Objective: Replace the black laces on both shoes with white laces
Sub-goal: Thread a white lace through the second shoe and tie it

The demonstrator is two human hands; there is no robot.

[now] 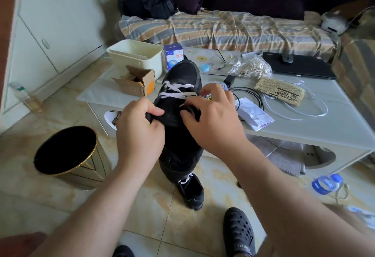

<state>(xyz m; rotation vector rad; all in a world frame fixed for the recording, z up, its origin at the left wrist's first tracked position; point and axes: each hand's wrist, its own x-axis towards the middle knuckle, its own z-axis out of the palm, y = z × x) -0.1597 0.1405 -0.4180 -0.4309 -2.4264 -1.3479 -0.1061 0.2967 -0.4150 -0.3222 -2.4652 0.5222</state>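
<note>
At frame centre, the left hand (140,129) grips the black shoe (178,102); the right hand (213,118) pinches its white lace (176,91).

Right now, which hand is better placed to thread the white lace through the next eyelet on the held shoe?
Probably the right hand: its fingertips sit at the white lace by the eyelets. The left hand grips the held shoe at its side, steadying it, so freeing it would likely loosen that hold.
</note>
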